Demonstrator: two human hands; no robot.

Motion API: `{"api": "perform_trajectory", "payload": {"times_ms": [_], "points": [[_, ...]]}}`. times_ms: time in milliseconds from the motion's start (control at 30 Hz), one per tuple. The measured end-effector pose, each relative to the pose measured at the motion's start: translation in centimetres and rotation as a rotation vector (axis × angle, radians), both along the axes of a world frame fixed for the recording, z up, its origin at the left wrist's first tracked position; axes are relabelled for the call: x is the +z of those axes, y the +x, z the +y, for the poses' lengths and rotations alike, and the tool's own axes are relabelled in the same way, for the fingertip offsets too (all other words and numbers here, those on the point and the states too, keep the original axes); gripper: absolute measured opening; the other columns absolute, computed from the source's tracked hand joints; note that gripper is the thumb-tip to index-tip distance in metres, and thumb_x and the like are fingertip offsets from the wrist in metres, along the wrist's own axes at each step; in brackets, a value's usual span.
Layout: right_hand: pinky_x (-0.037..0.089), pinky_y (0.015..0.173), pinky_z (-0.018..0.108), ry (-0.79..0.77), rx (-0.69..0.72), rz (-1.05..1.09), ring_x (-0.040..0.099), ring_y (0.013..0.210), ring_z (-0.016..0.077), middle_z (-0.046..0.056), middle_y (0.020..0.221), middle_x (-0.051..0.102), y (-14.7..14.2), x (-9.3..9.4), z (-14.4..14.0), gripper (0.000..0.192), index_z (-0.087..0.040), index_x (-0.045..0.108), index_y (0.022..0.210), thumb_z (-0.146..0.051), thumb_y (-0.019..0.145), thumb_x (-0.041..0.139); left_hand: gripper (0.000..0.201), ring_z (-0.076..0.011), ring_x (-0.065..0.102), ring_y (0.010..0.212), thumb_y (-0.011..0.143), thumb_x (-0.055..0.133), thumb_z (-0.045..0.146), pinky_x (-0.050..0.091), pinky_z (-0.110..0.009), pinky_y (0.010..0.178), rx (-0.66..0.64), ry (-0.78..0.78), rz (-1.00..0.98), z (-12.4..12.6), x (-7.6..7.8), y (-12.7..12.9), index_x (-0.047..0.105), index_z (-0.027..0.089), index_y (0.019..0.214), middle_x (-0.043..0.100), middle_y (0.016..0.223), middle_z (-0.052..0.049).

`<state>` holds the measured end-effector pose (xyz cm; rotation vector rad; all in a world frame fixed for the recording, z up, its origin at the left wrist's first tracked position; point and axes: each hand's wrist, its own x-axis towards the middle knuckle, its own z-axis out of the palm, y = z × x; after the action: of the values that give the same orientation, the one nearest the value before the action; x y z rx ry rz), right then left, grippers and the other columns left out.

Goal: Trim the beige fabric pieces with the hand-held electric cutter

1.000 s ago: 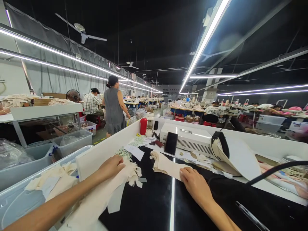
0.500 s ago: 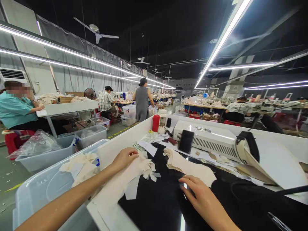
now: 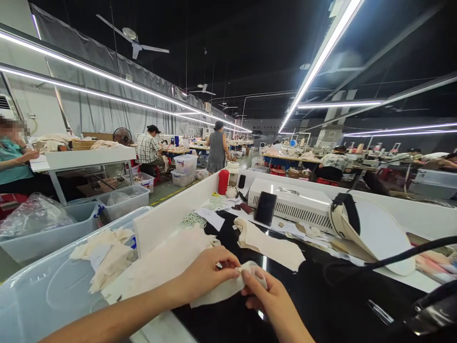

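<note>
Over the black tabletop, my left hand (image 3: 210, 276) pinches one edge of a cream fabric piece (image 3: 223, 291). My right hand (image 3: 262, 288) grips the same piece close by, its fingers folded around the cloth. The two sets of fingertips almost meet, and part of the fabric is hidden behind them. To the left, under my left forearm, lies a flat spread of cream fabric pieces (image 3: 160, 259). Beyond my right hand rests a stack of cream cut pieces (image 3: 269, 243).
A phone (image 3: 265, 208) leans on a white slotted machine (image 3: 291, 197). Behind it stands a red container (image 3: 223, 182). A pale visor cap (image 3: 378, 233) sits at the right, with a pen (image 3: 380, 312) nearer. Plastic tubs (image 3: 46, 290) flank the table's left side. Several people work beyond.
My left hand has come right from the fabric pile, and my right hand has closed. Both now hold a cream piece between them. The view has turned slightly right.
</note>
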<state>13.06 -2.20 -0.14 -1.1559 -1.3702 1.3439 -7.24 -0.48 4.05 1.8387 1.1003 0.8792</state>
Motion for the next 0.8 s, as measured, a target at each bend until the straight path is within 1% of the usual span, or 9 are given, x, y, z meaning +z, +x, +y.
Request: {"api": "perform_trajectory", "payload": {"times_ms": [100,167,233,333,433,500,567,700,800], "points": [[0.056,0.060,0.028,-0.010,-0.016,0.056,0.064,0.072,0.0191,0.003,0.073,0.063,0.8,0.6,-0.3,0.070,-0.018,0.075,0.087,-0.086,0.071,0.077,0.048,-0.0219,0.063,0.093,0.087,0.072,0.060,0.051,-0.028,0.069,-0.006,-0.171,-0.087,0.1,-1.1,0.4,0.071,0.022,0.116,0.067,0.108,-0.006],[0.056,0.059,0.028,-0.017,-0.008,0.094,0.063,0.071,0.0188,0.003,0.072,0.063,1.1,0.9,-0.7,0.068,-0.018,0.074,0.085,-0.084,0.070,0.081,0.064,-0.0203,0.062,0.085,0.086,0.066,0.079,0.050,-0.028,0.065,-0.053,-0.305,-0.136,0.0,-1.5,0.6,0.069,0.020,0.109,0.067,0.102,-0.007],[0.055,0.057,0.028,-0.030,0.011,0.137,0.063,0.069,0.0182,0.002,0.071,0.063,1.2,1.0,-1.0,0.066,-0.018,0.074,0.084,-0.081,0.070,0.083,0.078,-0.0184,0.062,0.079,0.082,0.058,0.093,0.050,-0.028,0.068,-0.130,-0.432,-0.178,-0.3,-1.6,0.8,0.068,0.017,0.095,0.068,0.094,-0.007],[0.054,0.057,0.026,-0.054,0.016,0.174,0.062,0.069,0.0176,0.002,0.070,0.062,1.3,0.9,-1.5,0.065,-0.018,0.074,0.086,-0.080,0.070,0.085,0.080,-0.0155,0.061,0.075,0.075,0.064,0.096,0.048,-0.027,0.070,-0.185,-0.546,-0.248,-0.7,-1.6,1.3,0.066,0.017,0.088,0.068,0.088,-0.006],[0.054,0.056,0.026,-0.070,0.000,0.180,0.062,0.067,0.0168,0.000,0.069,0.061,1.6,0.4,-1.7,0.065,-0.018,0.074,0.090,-0.079,0.070,0.086,0.075,-0.0135,0.057,0.071,0.067,0.081,0.087,0.044,-0.024,0.066,-0.101,-0.548,-0.322,-0.7,-1.6,1.6,0.061,0.020,0.093,0.064,0.084,0.000],[0.053,0.054,0.026,-0.073,-0.019,0.179,0.061,0.065,0.0162,0.000,0.070,0.062,2.1,0.0,-1.8,0.064,-0.019,0.074,0.090,-0.078,0.070,0.086,0.073,-0.0134,0.056,0.071,0.065,0.085,0.082,0.041,-0.023,0.065,-0.039,-0.508,-0.358,-0.5,-1.5,1.7,0.059,0.020,0.092,0.061,0.083,0.001],[0.052,0.051,0.027,-0.058,-0.097,0.178,0.062,0.063,0.0165,0.002,0.076,0.065,2.9,-0.4,-1.7,0.062,-0.020,0.075,0.092,-0.076,0.069,0.087,0.070,-0.0138,0.056,0.073,0.065,0.086,0.080,0.040,-0.023,0.065,-0.009,-0.461,-0.372,-0.4,-1.2,1.6,0.060,0.020,0.092,0.063,0.085,0.001],[0.057,0.055,0.030,-0.012,-0.296,0.176,0.066,0.067,0.0197,0.003,0.084,0.070,5.0,-0.6,-1.6,0.057,-0.023,0.075,0.108,-0.069,0.074,0.086,0.064,-0.0141,0.055,0.074,0.070,0.085,0.075,0.039,-0.024,0.067,-0.026,-0.391,-0.334,-0.9,0.2,1.3,0.065,0.019,0.092,0.065,0.085,0.001],[0.061,0.064,0.032,0.035,-0.399,0.130,0.070,0.081,0.0247,0.005,0.092,0.073,5.9,-0.5,-1.6,0.061,-0.025,0.074,0.118,-0.069,0.077,0.083,0.055,-0.0124,0.050,0.071,0.074,0.088,0.067,0.033,-0.023,0.063,-0.055,-0.350,-0.269,-1.5,1.2,1.2,0.067,0.017,0.087,0.061,0.077,0.003]]}}
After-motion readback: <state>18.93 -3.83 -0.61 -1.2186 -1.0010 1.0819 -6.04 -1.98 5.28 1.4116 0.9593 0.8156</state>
